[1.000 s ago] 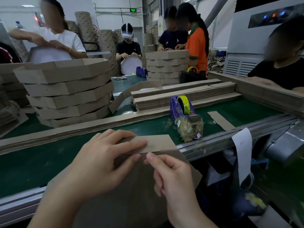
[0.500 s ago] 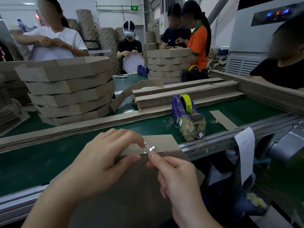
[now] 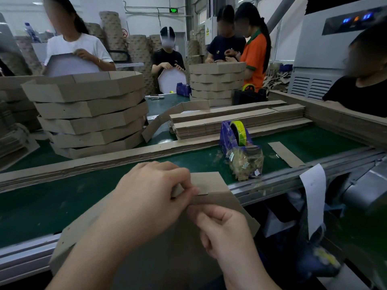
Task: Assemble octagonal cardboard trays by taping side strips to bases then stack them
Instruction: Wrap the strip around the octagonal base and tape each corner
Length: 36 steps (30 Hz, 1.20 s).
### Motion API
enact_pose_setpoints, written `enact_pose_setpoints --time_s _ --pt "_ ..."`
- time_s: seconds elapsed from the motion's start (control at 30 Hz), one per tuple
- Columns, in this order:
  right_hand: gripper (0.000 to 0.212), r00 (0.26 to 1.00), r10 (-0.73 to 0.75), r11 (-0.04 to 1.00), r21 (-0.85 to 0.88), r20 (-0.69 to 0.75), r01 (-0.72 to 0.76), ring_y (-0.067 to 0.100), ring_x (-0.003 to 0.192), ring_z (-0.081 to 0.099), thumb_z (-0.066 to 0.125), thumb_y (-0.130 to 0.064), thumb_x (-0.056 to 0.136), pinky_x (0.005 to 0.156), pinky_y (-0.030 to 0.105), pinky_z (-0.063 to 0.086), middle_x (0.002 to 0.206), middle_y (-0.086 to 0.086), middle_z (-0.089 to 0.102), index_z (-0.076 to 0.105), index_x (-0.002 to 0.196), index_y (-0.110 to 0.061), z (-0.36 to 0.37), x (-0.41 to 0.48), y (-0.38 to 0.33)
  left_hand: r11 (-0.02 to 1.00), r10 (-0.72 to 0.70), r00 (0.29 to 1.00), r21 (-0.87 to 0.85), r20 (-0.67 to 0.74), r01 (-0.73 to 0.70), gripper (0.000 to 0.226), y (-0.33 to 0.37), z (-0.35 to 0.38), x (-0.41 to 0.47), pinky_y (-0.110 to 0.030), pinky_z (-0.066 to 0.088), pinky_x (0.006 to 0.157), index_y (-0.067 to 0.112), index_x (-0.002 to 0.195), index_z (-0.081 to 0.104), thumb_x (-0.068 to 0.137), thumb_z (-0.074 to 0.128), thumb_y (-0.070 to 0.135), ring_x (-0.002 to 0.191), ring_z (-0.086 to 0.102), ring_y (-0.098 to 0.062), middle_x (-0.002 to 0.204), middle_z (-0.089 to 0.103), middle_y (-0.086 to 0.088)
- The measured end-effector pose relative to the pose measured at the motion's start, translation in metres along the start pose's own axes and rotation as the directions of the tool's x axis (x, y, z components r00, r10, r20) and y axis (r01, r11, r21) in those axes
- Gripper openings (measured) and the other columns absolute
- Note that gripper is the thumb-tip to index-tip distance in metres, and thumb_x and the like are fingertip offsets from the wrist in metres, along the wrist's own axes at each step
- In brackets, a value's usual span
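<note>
A brown octagonal cardboard base [image 3: 167, 254] leans against the green table's near edge, tilted toward me. A side strip [image 3: 209, 182] stands along its top edge. My left hand [image 3: 150, 197] curls over the strip's left part and pinches it against the base. My right hand [image 3: 222, 229] grips the base's top edge just below the strip, thumb near the seam. Any tape at the seam is hidden under my fingers. A purple tape dispenser [image 3: 236, 137] with a yellow-green roll sits to the right on the table.
A tall stack of finished trays [image 3: 88, 109] stands back left, another stack [image 3: 215, 82] farther back. Flat side strips [image 3: 236, 122] lie piled mid-table. A long strip pile [image 3: 83, 164] runs across in front. Other workers stand around. A paper slip [image 3: 314, 195] hangs at the right rail.
My left fingers have curled from flat to a pinch on the strip. My right hand moved left along the seam, where shiny tape showed half a second ago.
</note>
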State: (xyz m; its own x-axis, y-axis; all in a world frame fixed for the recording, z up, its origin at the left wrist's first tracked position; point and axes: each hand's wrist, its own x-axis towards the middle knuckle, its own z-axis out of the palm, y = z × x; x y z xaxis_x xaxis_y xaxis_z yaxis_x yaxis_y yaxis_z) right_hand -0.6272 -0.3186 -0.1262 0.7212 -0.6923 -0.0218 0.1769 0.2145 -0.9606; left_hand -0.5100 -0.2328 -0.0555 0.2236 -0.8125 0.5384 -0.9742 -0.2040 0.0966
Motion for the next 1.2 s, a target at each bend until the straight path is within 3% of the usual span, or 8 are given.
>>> enact_pose_setpoints --time_s 0.13,0.4,0.53,0.67,0.8,0.97,1.13,1.2 --pt "0.015 0.999 -0.038 0.998 -0.058 0.025 0.039 0.004 0.034 0.031 0.071 -0.018 0.082 0.039 0.011 0.025 0.038 0.001 0.04 0.078 0.07 -0.013 -0.002 0.001 -0.001 0.992 0.101 0.994 -0.067 -0.035 -0.103 0.035 -0.006 0.004 -0.002 -0.042 0.055 0.054 0.03 0.073 0.07 0.083 0.047 0.055 0.083 0.066 -0.018 0.094 0.071 0.015" --pt "0.046 0.997 0.027 0.958 -0.288 0.069 -0.006 0.005 0.035 0.036 0.075 -0.033 0.081 0.044 0.015 0.028 0.041 0.002 0.046 0.066 0.071 0.011 -0.005 0.003 0.015 0.99 0.14 0.989 -0.016 -0.055 -0.141 0.03 -0.014 0.004 -0.006 -0.04 0.056 0.051 0.029 0.078 0.073 0.082 0.053 0.051 0.081 0.066 -0.02 0.094 0.072 0.013" --pt "0.035 0.914 -0.394 0.896 -0.261 -0.095 0.359 0.003 0.045 0.045 0.066 -0.047 0.075 0.048 0.015 0.034 0.047 -0.005 0.052 0.069 0.07 -0.012 -0.014 0.004 0.007 0.99 0.128 0.992 0.054 -0.015 -0.127 0.019 -0.013 0.002 -0.01 -0.038 0.057 0.056 0.028 0.088 0.073 0.081 0.067 0.044 0.087 0.066 -0.022 0.1 0.07 0.012" --pt "0.02 0.648 -0.76 0.519 -0.654 -0.058 0.55 0.011 0.09 0.056 0.057 -0.031 0.09 0.08 0.023 0.046 0.094 -0.007 0.056 0.07 0.102 -0.022 -0.026 0.022 -0.012 0.99 0.096 0.992 0.093 0.082 -0.104 0.031 -0.014 -0.003 -0.013 -0.034 0.052 0.067 0.029 0.101 0.069 0.078 0.063 0.049 0.1 0.062 -0.021 0.109 0.066 0.01" --pt "0.03 0.903 -0.42 0.572 -0.745 0.092 0.342 0.017 0.118 0.047 0.048 -0.036 0.099 0.106 0.045 0.035 0.115 -0.004 0.05 0.066 0.117 -0.02 -0.027 0.047 -0.019 0.984 0.063 0.978 0.152 0.198 -0.094 0.044 -0.011 -0.007 -0.015 -0.036 0.051 0.075 0.031 0.111 0.058 0.071 0.069 0.048 0.109 0.055 -0.019 0.116 0.059 0.009" --pt "0.039 0.905 -0.384 0.563 -0.73 0.183 0.387 0.019 0.109 0.051 0.037 -0.047 0.099 0.097 0.048 0.04 0.107 -0.004 0.053 0.061 0.105 -0.017 -0.015 0.047 -0.019 0.983 0.004 0.975 0.178 0.224 -0.045 0.043 0.002 -0.014 -0.009 -0.028 0.031 0.07 0.035 0.095 0.039 0.068 0.062 0.06 0.091 0.049 -0.013 0.098 0.048 0.013" --pt "0.034 0.948 -0.261 0.773 -0.549 0.181 0.318 -0.015 0.086 0.056 0.039 -0.048 0.099 0.077 0.004 0.037 0.088 -0.025 0.066 0.065 0.083 -0.032 -0.028 0.052 -0.033 0.989 -0.081 0.977 0.136 0.196 0.055 0.049 0.015 -0.011 -0.002 -0.033 0.04 0.07 0.042 0.11 0.04 0.071 0.043 0.072 0.104 0.05 -0.012 0.116 0.052 0.018" --pt "0.044 0.966 -0.11 0.776 -0.587 0.233 0.23 -0.013 0.075 0.059 0.036 -0.046 0.101 0.071 0.007 0.04 0.085 -0.021 0.071 0.071 0.086 -0.024 -0.043 0.056 -0.041 0.995 -0.055 0.988 0.086 0.142 0.043 0.052 0.011 -0.017 -0.007 -0.035 0.046 0.071 0.047 0.114 0.046 0.071 0.044 0.075 0.102 0.053 -0.012 0.114 0.054 0.019"
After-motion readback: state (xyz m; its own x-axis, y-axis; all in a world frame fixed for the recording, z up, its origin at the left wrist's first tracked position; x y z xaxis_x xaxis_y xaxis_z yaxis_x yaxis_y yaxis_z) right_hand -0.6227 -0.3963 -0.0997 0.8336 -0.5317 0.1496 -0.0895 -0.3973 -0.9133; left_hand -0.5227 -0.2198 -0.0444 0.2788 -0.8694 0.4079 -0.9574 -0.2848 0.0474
